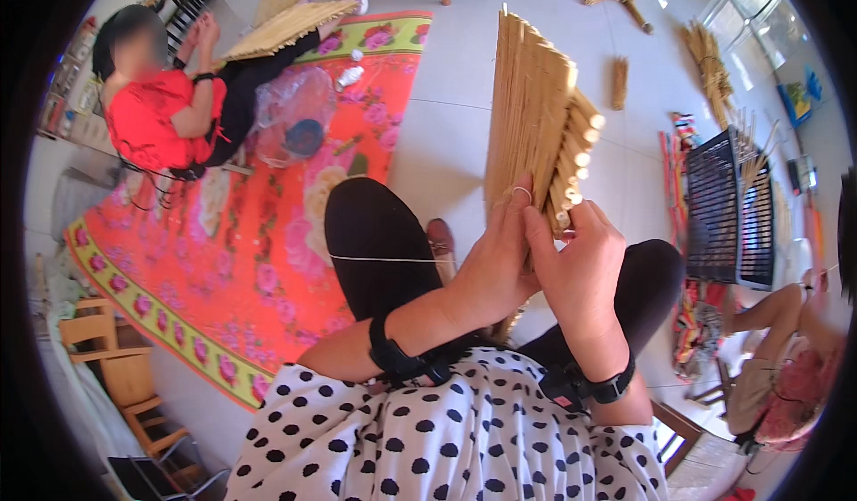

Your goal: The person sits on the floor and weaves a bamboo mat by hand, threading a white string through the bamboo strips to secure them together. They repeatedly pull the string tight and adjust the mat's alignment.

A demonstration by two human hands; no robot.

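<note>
A stiff mat of pale straw stalks (527, 108) stands up in front of me, its cut stalk ends stacked along the right side. My left hand (495, 246) is closed on the mat's lower part, fingers pressed to its flat face, a ring or loop of thread around one finger. My right hand (585, 255) pinches the lower edge by the stalk ends; its fingertips meet the left hand's thumb. A white string (393, 258) runs across my left thigh towards my left hand. What lies between the fingertips is hidden.
At the left a seated person in red (165, 112) has a similar straw mat (290, 29) on the lap. A red floral rug (241, 260) covers the floor there. To the right stand a black crate (714, 220), straw bundles (710, 63) and another person's arm and legs (772, 318).
</note>
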